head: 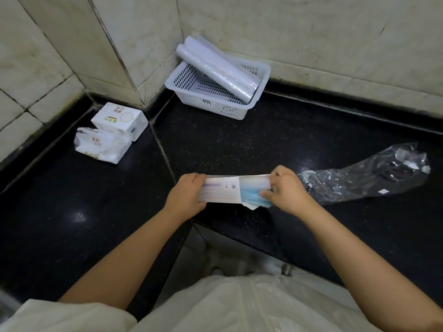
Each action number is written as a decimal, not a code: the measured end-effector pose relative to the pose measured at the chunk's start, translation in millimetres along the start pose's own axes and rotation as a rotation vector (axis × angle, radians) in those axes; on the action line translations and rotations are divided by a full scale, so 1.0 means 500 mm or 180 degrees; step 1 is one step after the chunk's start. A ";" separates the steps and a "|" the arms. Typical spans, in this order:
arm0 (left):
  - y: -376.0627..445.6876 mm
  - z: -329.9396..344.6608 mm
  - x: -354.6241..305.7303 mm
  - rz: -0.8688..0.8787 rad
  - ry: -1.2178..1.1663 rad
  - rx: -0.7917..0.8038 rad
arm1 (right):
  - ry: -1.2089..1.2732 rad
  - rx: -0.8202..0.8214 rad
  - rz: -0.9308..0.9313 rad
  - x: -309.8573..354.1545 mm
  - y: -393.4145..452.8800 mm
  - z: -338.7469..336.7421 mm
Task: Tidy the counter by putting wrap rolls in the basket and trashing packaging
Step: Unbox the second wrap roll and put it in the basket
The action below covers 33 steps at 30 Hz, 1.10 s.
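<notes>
A long white cardboard box (221, 189) with purple print is held level over the front of the black counter. My left hand (187, 194) grips its left end. My right hand (286, 190) pinches a roll (254, 184) and blue wrap (251, 200) sticking out of the box's open right end. A white perforated basket (191, 92) stands in the far corner, with two clear wrap rolls (215, 65) leaning in it and poking over its rim. Crumpled clear plastic packaging (364, 178) lies on the counter right of my right hand.
Two white tissue packs (112, 130) sit at the left by the tiled wall. The black counter (239, 144) wraps round a corner, its front edge just below my hands. Tiled walls close the back and left.
</notes>
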<state>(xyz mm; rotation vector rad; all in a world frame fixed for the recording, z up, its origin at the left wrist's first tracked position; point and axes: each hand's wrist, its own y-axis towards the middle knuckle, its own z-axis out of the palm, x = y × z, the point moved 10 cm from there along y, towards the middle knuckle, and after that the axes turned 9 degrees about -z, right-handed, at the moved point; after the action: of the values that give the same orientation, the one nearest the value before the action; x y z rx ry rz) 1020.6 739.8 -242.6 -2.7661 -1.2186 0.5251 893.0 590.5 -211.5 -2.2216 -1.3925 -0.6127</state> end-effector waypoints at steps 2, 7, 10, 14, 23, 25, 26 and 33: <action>0.011 -0.015 0.022 -0.0083 0.0127 -0.0033 | 0.0461 -0.0139 0.0046 -0.022 -0.023 -0.021; 0.045 -0.022 0.051 -0.0284 0.0647 0.0099 | 0.1033 -0.0331 0.0395 -0.069 -0.067 -0.041; 0.056 -0.014 0.059 -0.0366 0.0971 0.0219 | 0.1183 -0.0752 0.0709 -0.109 -0.082 -0.073; 0.050 -0.005 0.034 -0.0256 0.1300 0.0341 | 0.1668 -0.1003 0.0875 -0.134 -0.093 -0.088; -0.006 0.016 -0.142 -0.0612 -0.3079 0.1346 | 0.3277 -0.1248 0.0392 -0.055 -0.064 -0.064; -0.008 0.024 -0.161 -0.0935 -0.4411 0.1732 | 0.2397 -0.1295 0.0065 -0.027 -0.059 -0.076; -0.005 0.021 -0.159 -0.1106 -0.4894 0.1759 | 0.1833 -0.1360 -0.0248 -0.005 -0.059 -0.090; 0.008 -0.009 -0.089 -0.2030 -0.5745 0.1527 | -0.0873 -0.1243 -0.2160 0.141 -0.059 -0.116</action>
<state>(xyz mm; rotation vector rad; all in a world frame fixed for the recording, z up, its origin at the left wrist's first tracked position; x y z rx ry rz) 997.2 704.8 -226.7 -0.8198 -1.4812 2.7732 886.1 618.8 -120.1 -2.1391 -2.3806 -0.8833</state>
